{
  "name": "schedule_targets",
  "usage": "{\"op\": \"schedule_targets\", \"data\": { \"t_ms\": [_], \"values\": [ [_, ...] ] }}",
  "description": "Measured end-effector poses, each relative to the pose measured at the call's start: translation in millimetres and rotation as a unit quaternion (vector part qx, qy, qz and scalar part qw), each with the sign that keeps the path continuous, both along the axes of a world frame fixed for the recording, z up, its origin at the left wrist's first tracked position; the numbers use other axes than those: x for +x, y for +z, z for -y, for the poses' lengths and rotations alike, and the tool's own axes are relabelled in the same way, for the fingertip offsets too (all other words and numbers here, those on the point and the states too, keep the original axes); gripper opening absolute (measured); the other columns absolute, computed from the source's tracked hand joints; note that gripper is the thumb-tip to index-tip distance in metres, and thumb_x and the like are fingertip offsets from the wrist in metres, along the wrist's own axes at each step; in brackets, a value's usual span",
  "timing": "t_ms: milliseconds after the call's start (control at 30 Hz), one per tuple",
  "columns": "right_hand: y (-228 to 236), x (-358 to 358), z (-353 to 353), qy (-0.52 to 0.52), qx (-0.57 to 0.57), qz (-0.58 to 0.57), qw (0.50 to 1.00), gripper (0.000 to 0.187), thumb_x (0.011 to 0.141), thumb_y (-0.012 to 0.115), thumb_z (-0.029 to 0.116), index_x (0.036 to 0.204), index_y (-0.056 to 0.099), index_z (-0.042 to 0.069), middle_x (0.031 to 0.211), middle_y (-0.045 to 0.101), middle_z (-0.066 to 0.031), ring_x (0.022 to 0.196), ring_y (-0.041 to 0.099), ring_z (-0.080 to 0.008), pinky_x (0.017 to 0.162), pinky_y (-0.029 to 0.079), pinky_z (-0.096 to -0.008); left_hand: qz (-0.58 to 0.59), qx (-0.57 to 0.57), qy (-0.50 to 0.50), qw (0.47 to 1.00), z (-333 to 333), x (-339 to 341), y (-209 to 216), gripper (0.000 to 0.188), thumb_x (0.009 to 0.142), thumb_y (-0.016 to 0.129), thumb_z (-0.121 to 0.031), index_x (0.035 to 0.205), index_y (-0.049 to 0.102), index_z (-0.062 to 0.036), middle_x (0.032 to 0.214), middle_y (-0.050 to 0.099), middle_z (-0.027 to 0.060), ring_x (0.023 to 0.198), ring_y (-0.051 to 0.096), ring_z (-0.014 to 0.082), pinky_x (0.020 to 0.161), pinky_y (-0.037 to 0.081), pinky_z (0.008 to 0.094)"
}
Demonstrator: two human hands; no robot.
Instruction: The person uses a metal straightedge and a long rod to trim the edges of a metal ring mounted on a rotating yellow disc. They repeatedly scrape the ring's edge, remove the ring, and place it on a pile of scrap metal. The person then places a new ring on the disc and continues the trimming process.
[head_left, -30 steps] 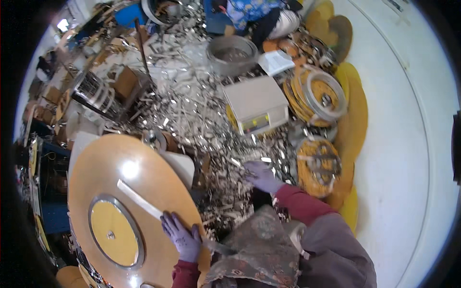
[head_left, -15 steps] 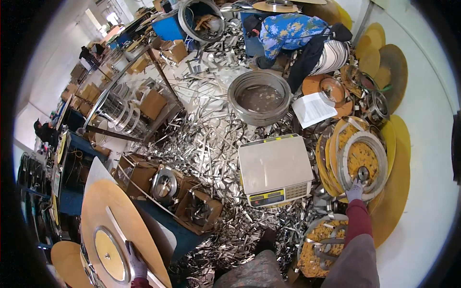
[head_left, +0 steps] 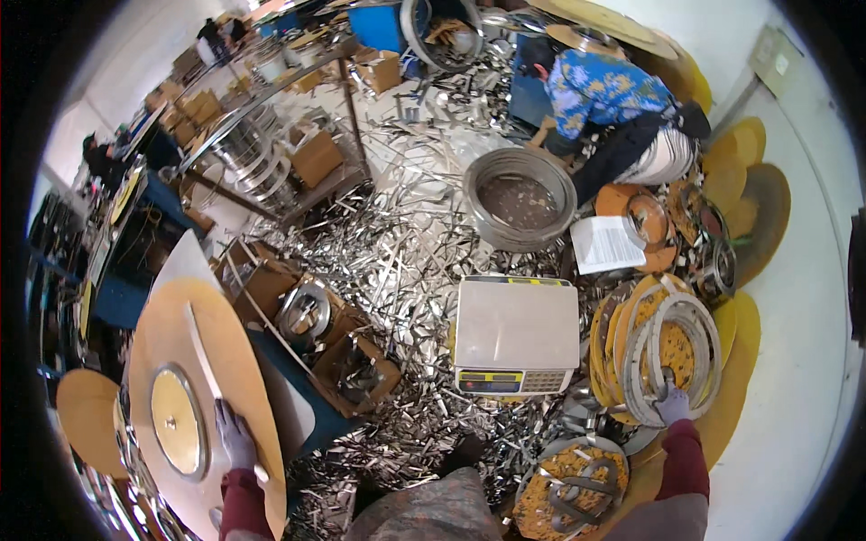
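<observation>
In a grey glove, my left hand (head_left: pixel 236 440) lies with fingers stretched along a pale narrow strip (head_left: pixel 200 347). The strip crosses the face of a large tan disc (head_left: pixel 239 361), which has a smaller metal-rimmed round plate (head_left: pixel 173 422) at its centre. On the other side, my gloved right hand (head_left: pixel 673 406) is closed over the lower rim of a grey ring (head_left: pixel 638 383); the fingertips reach inside it, beside a small dark metal piece (head_left: pixel 667 373). Another grey ring overlaps this one, and yellow-brown speckled discs (head_left: pixel 606 338) lean behind.
A flat-topped scale (head_left: pixel 517 325) stands between my hands amid metal scraps. Behind it are a round grey tub (head_left: pixel 520 200) and a paper sheet (head_left: pixel 609 244). A co-worker in a blue patterned top (head_left: pixel 604 90) crouches at the back right. Cardboard boxes (head_left: pixel 356 371) stand near the tan disc.
The view has shifted, with more of my left forearm showing. At my right hand, the grey rings now appear separated and offset. My left hand stays on the strip.
</observation>
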State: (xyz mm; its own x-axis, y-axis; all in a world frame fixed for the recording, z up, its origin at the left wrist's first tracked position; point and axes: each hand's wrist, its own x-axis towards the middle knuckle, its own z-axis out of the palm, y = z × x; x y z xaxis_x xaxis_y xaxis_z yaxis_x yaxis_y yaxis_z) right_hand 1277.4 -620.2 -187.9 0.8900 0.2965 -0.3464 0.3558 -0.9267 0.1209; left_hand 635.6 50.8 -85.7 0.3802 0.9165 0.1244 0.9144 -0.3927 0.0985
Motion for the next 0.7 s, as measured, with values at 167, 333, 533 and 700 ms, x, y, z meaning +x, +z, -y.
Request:
{"op": "schedule_targets", "data": {
  "t_ms": [167, 333, 533, 700],
  "values": [
    [119.0, -30.8, -62.2, 0.155, -0.004, 0.009, 0.988, 0.063, 0.070, 0.068, 0.036, 0.118, 0.048, 0.000, 0.102, 0.060, -0.0198, 0.096, 0.056, -0.0349, 0.085, 0.043, -0.0415, -0.020, 0.024, 0.006, 0.999, -39.0, 11.9, 2.8, 0.052, 0.093, 0.042, -0.022, 0.136, 0.031, 0.0051, 0.143, 0.028, 0.0241, 0.133, 0.025, 0.0389, 0.110, 0.021, 0.0446],
    [261.3, -152.4, -219.2, 0.338, 0.103, -0.079, 0.932, 0.047, 0.068, 0.067, 0.020, 0.107, 0.051, 0.001, 0.093, 0.059, -0.0157, 0.089, 0.058, -0.0337, 0.080, 0.045, -0.0396, 0.065, 0.007, 0.032, 0.997, -62.7, 2.5, 27.7, 0.054, 0.091, 0.050, -0.027, 0.132, 0.037, 0.0052, 0.137, 0.035, 0.0277, 0.127, 0.034, 0.0385, 0.106, 0.028, 0.0454],
    [335.2, -375.4, -419.9, 0.690, 0.099, 0.000, 0.717, 0.031, 0.074, 0.057, 0.013, 0.103, 0.053, 0.003, 0.086, 0.057, -0.0104, 0.084, 0.057, -0.0260, 0.081, 0.043, -0.0365, 0.520, -0.359, -0.028, 0.774, -92.6, -102.2, 127.7, 0.065, 0.092, 0.053, -0.034, 0.139, 0.028, 0.0020, 0.119, 0.052, 0.0110, 0.099, 0.053, 0.0159, 0.079, 0.047, 0.0284],
    [330.0, -560.3, -558.3, 0.832, 0.129, -0.030, 0.539, 0.025, 0.077, 0.052, 0.016, 0.100, 0.053, 0.005, 0.084, 0.054, -0.0064, 0.084, 0.055, -0.0216, 0.080, 0.042, -0.0337, 0.478, -0.325, -0.044, 0.815, -134.5, -244.0, 208.6, 0.079, 0.082, 0.066, -0.041, 0.139, 0.029, -0.0009, 0.116, 0.054, 0.0124, 0.093, 0.056, 0.0172, 0.077, 0.049, 0.0307]
  ]
}}
